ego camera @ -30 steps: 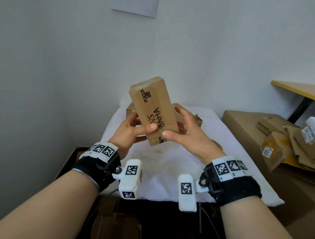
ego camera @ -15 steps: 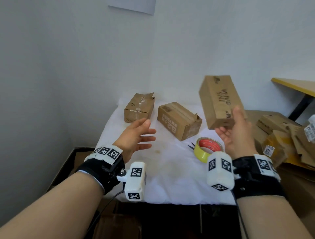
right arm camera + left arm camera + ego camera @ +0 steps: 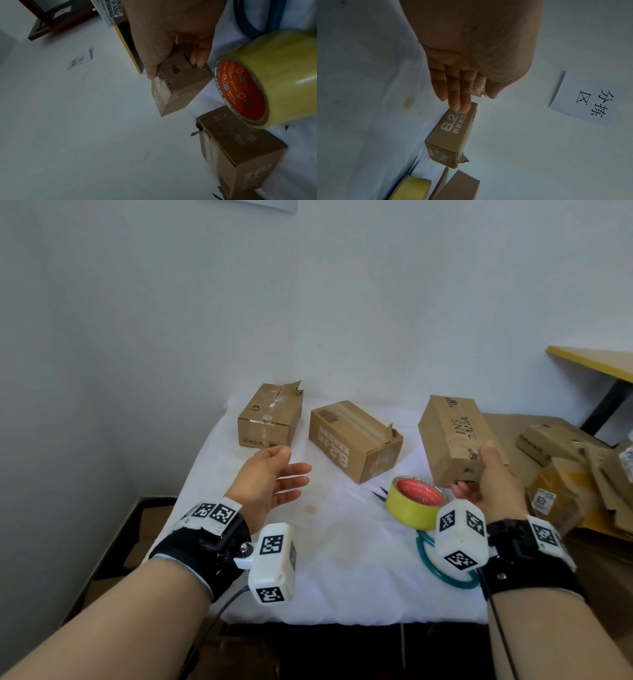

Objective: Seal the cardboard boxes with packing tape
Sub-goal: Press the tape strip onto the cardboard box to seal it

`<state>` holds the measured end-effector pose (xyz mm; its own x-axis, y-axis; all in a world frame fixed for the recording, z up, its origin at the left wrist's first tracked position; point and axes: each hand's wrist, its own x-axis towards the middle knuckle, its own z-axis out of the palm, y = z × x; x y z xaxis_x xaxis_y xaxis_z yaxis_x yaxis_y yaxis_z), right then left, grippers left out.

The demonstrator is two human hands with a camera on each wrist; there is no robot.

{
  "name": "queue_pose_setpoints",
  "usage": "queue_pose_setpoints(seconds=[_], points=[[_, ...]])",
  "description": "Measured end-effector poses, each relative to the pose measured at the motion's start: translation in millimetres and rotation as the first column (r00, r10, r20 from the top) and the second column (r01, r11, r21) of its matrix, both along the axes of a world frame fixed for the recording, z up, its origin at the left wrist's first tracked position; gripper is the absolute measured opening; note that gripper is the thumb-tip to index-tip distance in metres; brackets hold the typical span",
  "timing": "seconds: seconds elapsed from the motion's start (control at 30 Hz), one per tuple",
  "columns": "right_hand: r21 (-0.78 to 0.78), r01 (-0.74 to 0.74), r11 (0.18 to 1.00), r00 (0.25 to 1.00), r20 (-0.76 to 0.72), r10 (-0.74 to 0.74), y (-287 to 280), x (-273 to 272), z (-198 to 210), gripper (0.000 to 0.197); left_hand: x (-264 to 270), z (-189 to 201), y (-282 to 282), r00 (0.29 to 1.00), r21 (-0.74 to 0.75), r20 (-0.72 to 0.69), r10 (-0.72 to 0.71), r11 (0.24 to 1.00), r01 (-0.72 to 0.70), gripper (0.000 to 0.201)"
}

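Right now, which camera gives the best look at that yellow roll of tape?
The right wrist view: the tape roll fills the frame there, its orange core label facing the camera. The head view shows the whole roll lying on the white cloth, smaller. The left wrist view catches only a blurred yellow edge.

From my remote feed I can see a white cloth (image 3: pixel 342 559) over the counter, a teal ring (image 3: pixel 442 573), and a paper sign (image 3: pixel 590 100) on the wall.

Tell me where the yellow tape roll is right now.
In the head view the yellow tape roll lies on the white cloth toward the right, in front of the middle box and just left of the right hand.
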<state>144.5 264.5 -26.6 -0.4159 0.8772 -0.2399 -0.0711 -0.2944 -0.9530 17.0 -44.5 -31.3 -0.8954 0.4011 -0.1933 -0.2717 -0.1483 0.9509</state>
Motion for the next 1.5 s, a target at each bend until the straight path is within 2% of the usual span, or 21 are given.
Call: queue_pose_setpoints(seconds=[0.17,0.37,0.53,0.63,0.7,0.87,0.97,1.2,1.4,1.5], points=[[0.003,-0.045,0.999,0.997,0.063,0.045,9.5,-4.5,-4.1,0.062,-2.8,-4.0,4.9,1.0,0.0,0.016,0.024,1.0,-0.024,0.035],[0.006,-0.047,0.999,0.991,0.126,0.046,16.7,-10.8,-8.5,0.029,-3.2,-4.4,7.8,0.998,0.017,0.034,0.061,0.998,-0.062,0.03],[0.031,-0.17,0.985,0.985,0.047,0.169,16.6,-16.5,-7.5,0.048,-0.4,-2.9,11.4,0.998,0.017,0.033,0.057,0.998,-0.058,0.032],[0.119,-0.297,0.947,0.954,0.08,0.289,-0.5,-16.9,2.0,0.053,1.0,-2.9,12.6,0.998,0.011,0.025,0.057,0.998,-0.057,0.032],[0.207,-0.322,0.924,0.946,0.105,0.306,-13.1,-16.6,10.4,0.062,1.1,-3.0,12.8,0.998,0.009,0.024,0.056,0.998,-0.056,0.032],[0.273,-0.395,0.877,0.918,0.147,0.368,-33.7,-20.0,19.3,0.046,0.9,-2.9,12.2,0.997,0.016,0.034,0.062,0.998,-0.063,0.033],[0.348,-0.44,0.828,0.898,0.192,0.396,-45.5,-28.7,18.5,0.046,1.8,-3.5,11.8,0.997,0.018,0.036,0.068,0.997,-0.069,0.032],[0.496,-0.513,0.701,0.858,0.317,0.404,-69.7,-51.1,23.0,0.047,-0.1,-3.7,3.2,0.995,0.03,0.048,0.082,0.996,-0.084,0.032],[0.506,-0.571,0.646,0.814,0.449,0.368,-78.6,-69.9,14.4,0.046,-7.5,-4.4,-12.5,0.994,0.038,0.059,0.09,0.995,-0.093,0.035],[0.515,-0.599,0.614,0.78,0.548,0.302,-77.8,-78.5,9.9,0.042,-11.4,-4.4,-19.7,0.993,0.029,0.061,0.097,0.995,-0.098,0.034]])
